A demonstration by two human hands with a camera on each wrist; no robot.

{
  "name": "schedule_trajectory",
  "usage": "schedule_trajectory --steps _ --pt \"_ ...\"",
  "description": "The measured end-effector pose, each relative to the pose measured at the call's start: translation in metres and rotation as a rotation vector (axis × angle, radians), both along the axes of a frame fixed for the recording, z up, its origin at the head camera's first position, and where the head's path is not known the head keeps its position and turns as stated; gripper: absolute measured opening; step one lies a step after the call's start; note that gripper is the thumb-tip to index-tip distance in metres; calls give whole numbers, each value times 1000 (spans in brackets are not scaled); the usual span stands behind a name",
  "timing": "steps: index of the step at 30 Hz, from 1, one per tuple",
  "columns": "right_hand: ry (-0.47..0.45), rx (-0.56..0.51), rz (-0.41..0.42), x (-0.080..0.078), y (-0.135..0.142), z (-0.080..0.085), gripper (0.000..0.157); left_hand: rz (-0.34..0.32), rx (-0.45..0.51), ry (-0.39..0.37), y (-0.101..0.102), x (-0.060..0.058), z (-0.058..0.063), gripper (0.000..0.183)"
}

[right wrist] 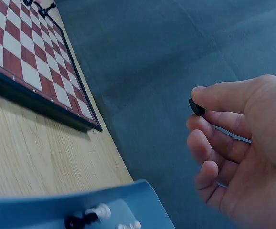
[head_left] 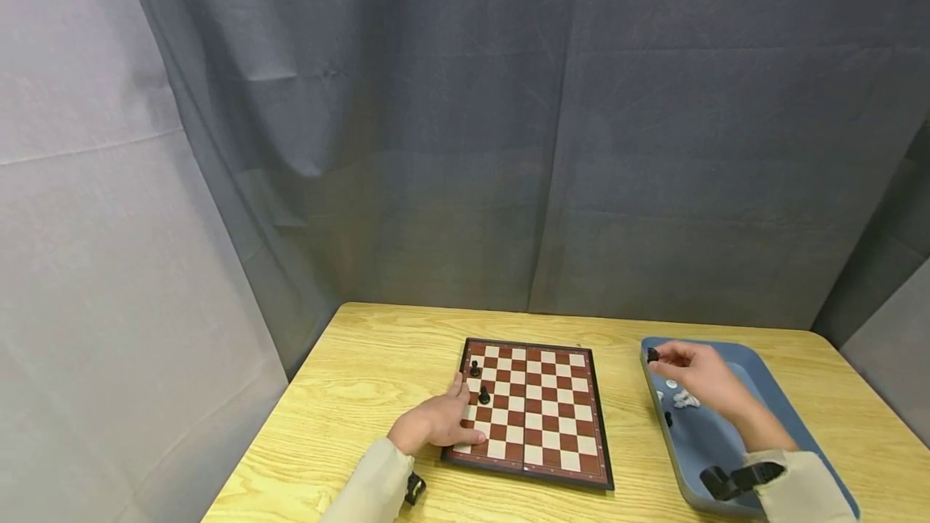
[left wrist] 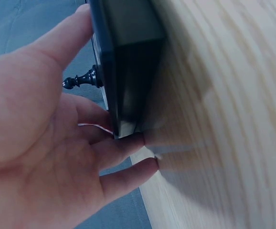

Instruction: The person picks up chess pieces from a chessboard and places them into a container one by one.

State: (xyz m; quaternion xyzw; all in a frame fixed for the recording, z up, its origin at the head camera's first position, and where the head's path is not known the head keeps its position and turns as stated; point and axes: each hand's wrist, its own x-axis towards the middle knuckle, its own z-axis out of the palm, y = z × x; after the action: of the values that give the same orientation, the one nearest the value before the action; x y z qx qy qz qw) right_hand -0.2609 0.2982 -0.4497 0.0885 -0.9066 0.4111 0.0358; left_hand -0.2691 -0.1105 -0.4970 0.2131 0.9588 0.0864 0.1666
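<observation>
A red-and-white chessboard [head_left: 555,406] with a dark frame lies on the table. My left hand [head_left: 436,420] rests along its left edge, thumb and fingers extended; in the left wrist view some fingertips touch the tabletop. Two black chess pieces stand on the left side of the board: one pawn [head_left: 483,395] near the hand and another piece [head_left: 475,369] farther back. Above the left rim of the blue tray, my right hand [head_left: 703,376] pinches a small black chess piece [right wrist: 196,108] between thumb and finger. Most of that piece is hidden in the right wrist view.
The blue tray [head_left: 761,378] stands at the table's right, holding white chess pieces [head_left: 685,399] and a black piece [head_left: 668,419]. Wooden tabletop [head_left: 628,426] lies between board and tray. A grey curtain [head_left: 465,144] hangs behind the table.
</observation>
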Motion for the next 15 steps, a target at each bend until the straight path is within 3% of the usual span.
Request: schedule_trajectory --steps 15 --pt "-77 30 -36 -4 35 -6 40 5 14 2 0 2 2 95"
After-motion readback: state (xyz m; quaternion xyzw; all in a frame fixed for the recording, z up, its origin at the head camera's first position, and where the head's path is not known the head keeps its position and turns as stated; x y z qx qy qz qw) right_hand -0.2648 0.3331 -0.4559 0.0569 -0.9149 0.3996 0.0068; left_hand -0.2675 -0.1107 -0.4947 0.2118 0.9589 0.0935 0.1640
